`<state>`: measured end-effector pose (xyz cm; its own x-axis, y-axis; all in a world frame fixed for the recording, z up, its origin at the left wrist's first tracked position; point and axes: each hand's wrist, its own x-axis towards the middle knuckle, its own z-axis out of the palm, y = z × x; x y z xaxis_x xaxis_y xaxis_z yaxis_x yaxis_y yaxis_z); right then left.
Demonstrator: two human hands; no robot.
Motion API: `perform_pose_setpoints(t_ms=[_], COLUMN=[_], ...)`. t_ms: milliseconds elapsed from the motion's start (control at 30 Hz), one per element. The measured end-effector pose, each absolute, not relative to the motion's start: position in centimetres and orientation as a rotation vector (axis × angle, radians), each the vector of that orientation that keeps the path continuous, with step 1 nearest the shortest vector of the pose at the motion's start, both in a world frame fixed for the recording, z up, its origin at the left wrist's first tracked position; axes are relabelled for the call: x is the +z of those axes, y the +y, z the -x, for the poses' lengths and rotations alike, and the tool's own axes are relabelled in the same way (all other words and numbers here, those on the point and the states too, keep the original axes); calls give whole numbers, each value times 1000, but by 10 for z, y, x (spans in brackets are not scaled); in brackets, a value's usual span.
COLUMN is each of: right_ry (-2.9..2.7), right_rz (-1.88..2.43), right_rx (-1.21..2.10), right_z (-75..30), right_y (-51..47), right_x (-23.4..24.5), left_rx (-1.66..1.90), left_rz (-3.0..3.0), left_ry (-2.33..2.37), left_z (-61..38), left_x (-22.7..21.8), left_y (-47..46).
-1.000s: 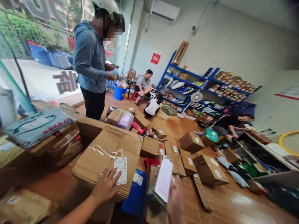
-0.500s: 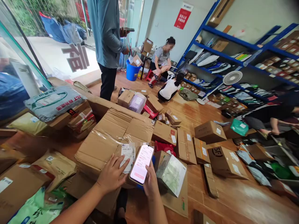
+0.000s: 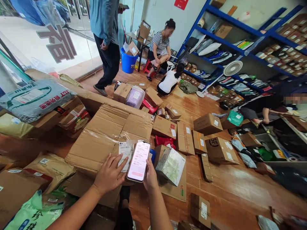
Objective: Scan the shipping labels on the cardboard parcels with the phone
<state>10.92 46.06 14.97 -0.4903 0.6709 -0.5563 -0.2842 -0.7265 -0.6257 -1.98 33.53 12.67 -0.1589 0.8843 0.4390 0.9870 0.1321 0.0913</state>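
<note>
My left hand lies flat with fingers spread on the near edge of a large taped cardboard box, touching its white shipping label. My right hand grips a smartphone with a lit pinkish screen, held just right of the label and over the box's edge. A box with a pale green printed face sits immediately right of the phone.
Several cardboard parcels litter the wooden floor. Bagged parcels pile up at left. Blue shelving lines the right wall. A person in a grey-blue top stands beyond the box; others sit or crouch farther back and at right.
The view has tilted down. My right hand brought the phone from the right to beside the label. The standing person has stepped toward the back. My left hand stays on the box.
</note>
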Motion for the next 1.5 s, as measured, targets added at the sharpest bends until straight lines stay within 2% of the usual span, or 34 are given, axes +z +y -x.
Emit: perform_pose_setpoints(t_ms=[900, 1200, 1500], right_ry=[-627, -448, -390], right_rz=[1090, 1034, 1011], right_rx=[2240, 2195, 2134], right_z=[-106, -118, -176], right_y=[465, 477, 451], right_x=[144, 157, 173], left_rx=[-540, -305, -58], left_rz=[1897, 2357, 2505], left_ry=[-2187, -2366, -2246], left_z=[25, 88, 92], left_x=[117, 145, 160], left_y=[334, 354, 422])
